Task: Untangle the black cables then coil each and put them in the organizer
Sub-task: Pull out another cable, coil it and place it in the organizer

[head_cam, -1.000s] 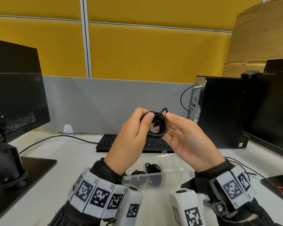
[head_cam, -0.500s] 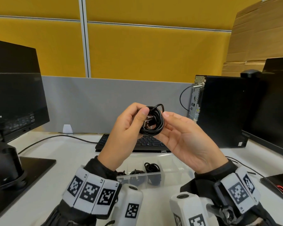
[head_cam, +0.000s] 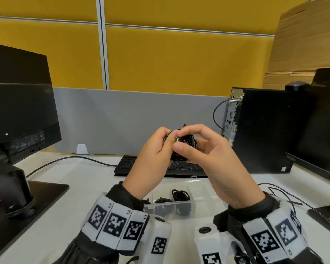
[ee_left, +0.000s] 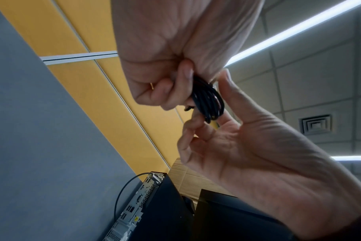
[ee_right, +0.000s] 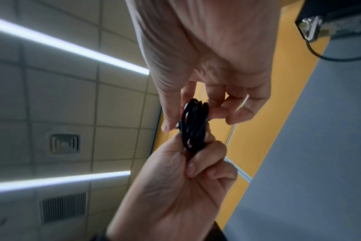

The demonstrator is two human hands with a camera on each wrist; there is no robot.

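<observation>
A black cable wound into a small coil (head_cam: 188,142) is held up at chest height over the desk. My left hand (head_cam: 165,143) grips one side of the coil (ee_right: 194,125) in its curled fingers. My right hand (head_cam: 179,141) pinches the other side between thumb and curled fingers, at a pale plug end. In the left wrist view the coil (ee_left: 208,101) shows as several tight loops between both hands. Below them stands the clear plastic organizer (head_cam: 204,187); coiled black cables (head_cam: 180,195) lie in its compartments.
A black keyboard (head_cam: 128,166) lies behind the organizer. A PC tower (head_cam: 265,130) and a monitor (head_cam: 324,121) stand to the right, another monitor (head_cam: 21,115) on its stand (head_cam: 17,197) to the left. Thin cables (head_cam: 286,195) trail over the desk at the right.
My right hand, earlier open and flat beside the coil, has curled its thumb and fingers onto it. The left hand keeps its grip, and the coil stays about where it was.
</observation>
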